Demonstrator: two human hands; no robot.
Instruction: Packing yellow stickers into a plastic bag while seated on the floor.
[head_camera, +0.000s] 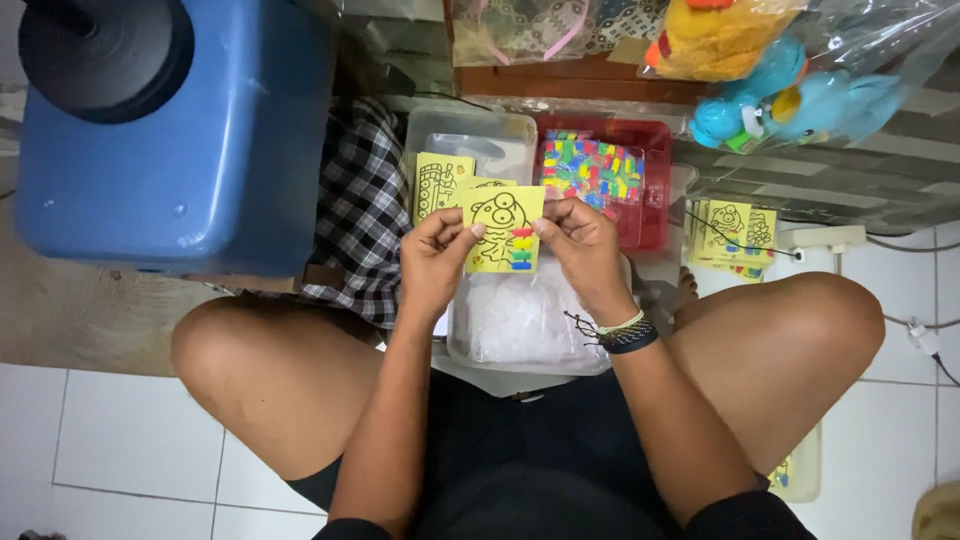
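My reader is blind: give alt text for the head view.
Both hands, left hand and right hand, hold a yellow card with a cartoon drawing above a clear tub. A red tray of coloured pieces sits behind.

The left hand (432, 262) covers the yellow card's (503, 228) left edge; the far plush toys (770, 75) are cut off by the top edge.

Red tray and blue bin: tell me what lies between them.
In the head view, between the red tray and the blue bin lie a clear plastic box holding yellow cards, and a checked cloth.
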